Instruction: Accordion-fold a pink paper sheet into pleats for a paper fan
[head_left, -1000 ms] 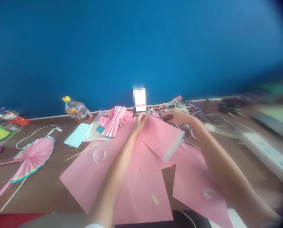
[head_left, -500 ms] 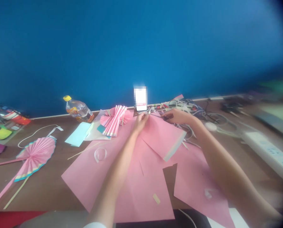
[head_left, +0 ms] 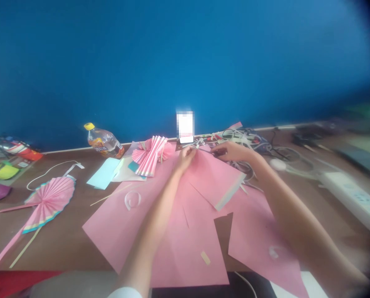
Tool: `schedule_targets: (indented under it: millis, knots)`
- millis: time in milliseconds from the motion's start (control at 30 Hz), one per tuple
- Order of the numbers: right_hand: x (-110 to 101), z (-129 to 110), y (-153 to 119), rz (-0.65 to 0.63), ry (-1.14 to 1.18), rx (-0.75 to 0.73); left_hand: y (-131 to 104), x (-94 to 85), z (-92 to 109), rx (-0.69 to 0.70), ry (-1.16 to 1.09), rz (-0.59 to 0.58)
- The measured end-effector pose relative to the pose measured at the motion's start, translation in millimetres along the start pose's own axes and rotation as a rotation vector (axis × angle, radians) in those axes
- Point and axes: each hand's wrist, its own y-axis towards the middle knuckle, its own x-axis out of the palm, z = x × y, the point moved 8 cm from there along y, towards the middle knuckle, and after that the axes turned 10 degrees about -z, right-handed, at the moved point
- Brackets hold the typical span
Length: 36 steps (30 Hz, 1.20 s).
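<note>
Pinching raised pink paper [head_left: 217,176] at its far corner: left hand [head_left: 187,157], fingers closed. Right hand [head_left: 230,151], just beside, curled round apparent scissors [head_left: 216,153]. Paper's long axis slants down-right from left hand, the nearer one.

Pinching the far left part of a pale-edged pink sheet [head_left: 217,180] in the left grip [head_left: 187,154], and holding a dark tool [head_left: 216,154], too small to name, at the sheet's far edge in the right grip [head_left: 228,151]. Resting above wide pink paper [head_left: 185,260] on the brown bench [head_left: 68,246]. Showing also, left of the sheet, a pleated piece [head_left: 150,159], light-blue paper [head_left: 104,174] and a yellow-capped bottle [head_left: 104,142]; farther left, an opened pink fan [head_left: 52,198]; beyond and to the right of the sheet, tangled cables [head_left: 250,140]; well to its right, a white power strip [head_left: 355,198].
</note>
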Motion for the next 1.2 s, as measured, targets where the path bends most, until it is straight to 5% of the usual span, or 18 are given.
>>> schedule_targets:
  millis: [533, 833, 1200]
  knots:
    - [1.3, 1.2, 3.1, 0.039, 0.02, 0.025, 3.6, 0.2, -1.4, 0.099, 0.024, -0.06]
    - [-9.4, 3.7, 1.8, 0.181, 0.025, 0.029, 3.3, -0.3, -7.7, -0.014, -0.054, 0.012]
    - [1.8, 3.2, 5.7, 0.081, 0.033, -0.02, 9.7, 1.7, -13.3, 0.094, -0.014, -0.07]
